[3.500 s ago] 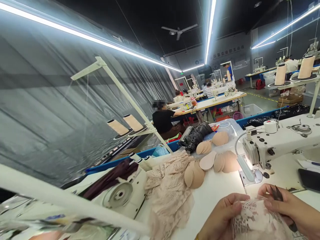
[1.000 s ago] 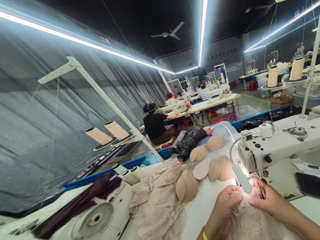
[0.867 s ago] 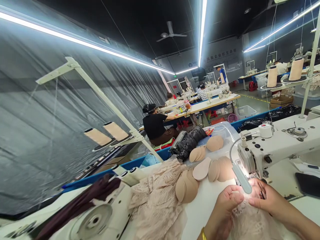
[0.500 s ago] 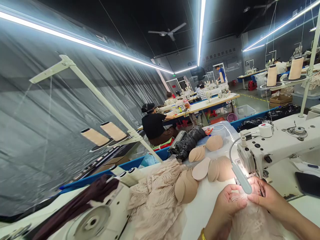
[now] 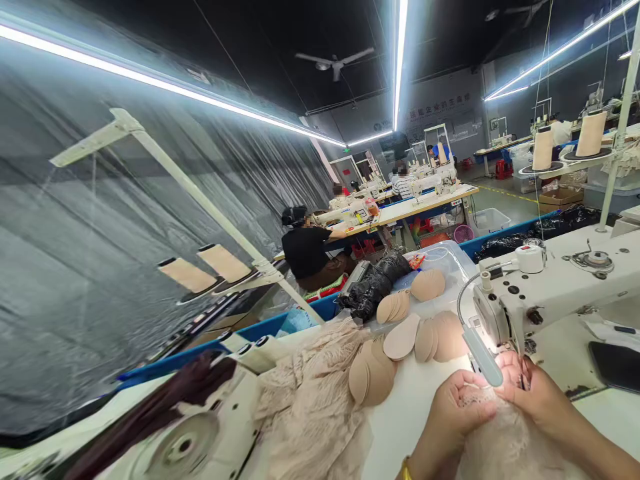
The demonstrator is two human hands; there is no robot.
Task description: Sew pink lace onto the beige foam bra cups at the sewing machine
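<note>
Beige lace fabric (image 5: 510, 440) hangs toward the lower edge from between my two hands. My left hand (image 5: 463, 407) pinches its upper edge with thumb and fingers. On the other side, my right hand (image 5: 530, 387) is closed on the same lace, with a small dark object, unclear in kind, among its fingers. Both hands are just in front of the needle area of a white sewing machine (image 5: 565, 287). A grey lamp (image 5: 483, 357) lights the spot and partly hides the fingertips and fabric edge.
Beige oval pads (image 5: 373, 373) lie in stacks left of my hands, beside a heap of beige lace (image 5: 310, 400). A clear plastic bin (image 5: 450, 260) stands behind them. A black phone (image 5: 617, 365) lies at right. Another person (image 5: 307, 250) sits at a table farther back.
My right hand has shifted slightly, and the lace below my hands has changed its folds. Both hands still grip the lace. The view has moved a little.
</note>
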